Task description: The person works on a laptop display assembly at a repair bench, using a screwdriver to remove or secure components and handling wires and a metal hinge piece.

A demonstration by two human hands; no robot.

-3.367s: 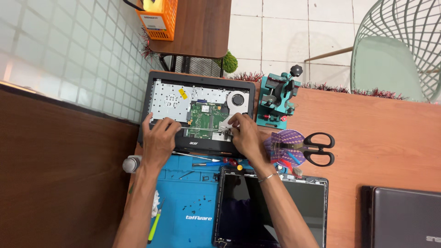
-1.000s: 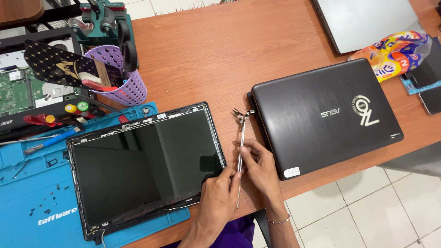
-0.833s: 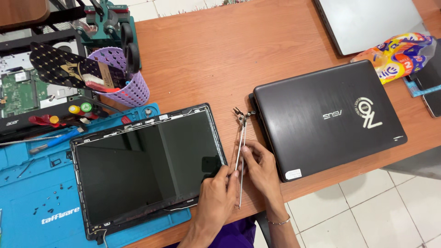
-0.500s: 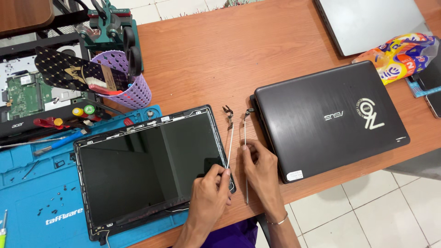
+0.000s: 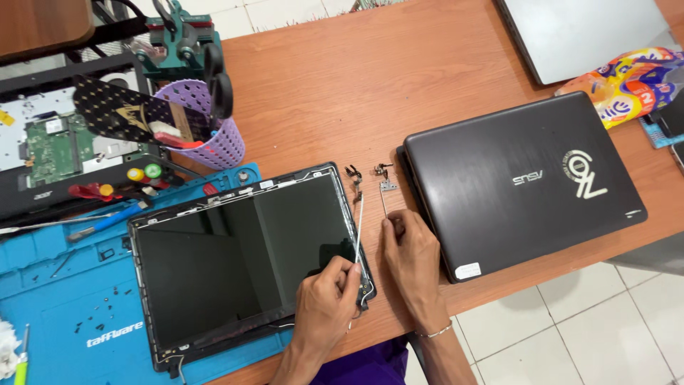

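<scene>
The left hand (image 5: 324, 303) is nearest, its fingers pinched shut on the lower end of a thin metal hinge bar (image 5: 358, 227) that runs up and away from it along the right edge of the screen panel (image 5: 242, 257). The heel of this hand lies over the panel's lower right corner. Just to its right, the right hand (image 5: 412, 260) rests on the table (image 5: 320, 107), fingers curled loosely, fingertips touching the lower end of a second hinge bar (image 5: 385, 196); whether it grips the bar or only presses on it I cannot tell. This bar lies flat on the wood, between the panel and the closed black laptop (image 5: 524, 182) right of that hand. Left of the hands, the panel sits partly on a blue mat (image 5: 64, 314). Farther off, up and left, stand a purple basket (image 5: 217, 146), screwdrivers (image 5: 107, 192) and an opened laptop base (image 5: 50, 142). Far right lies a colourful bag (image 5: 630, 82).
</scene>
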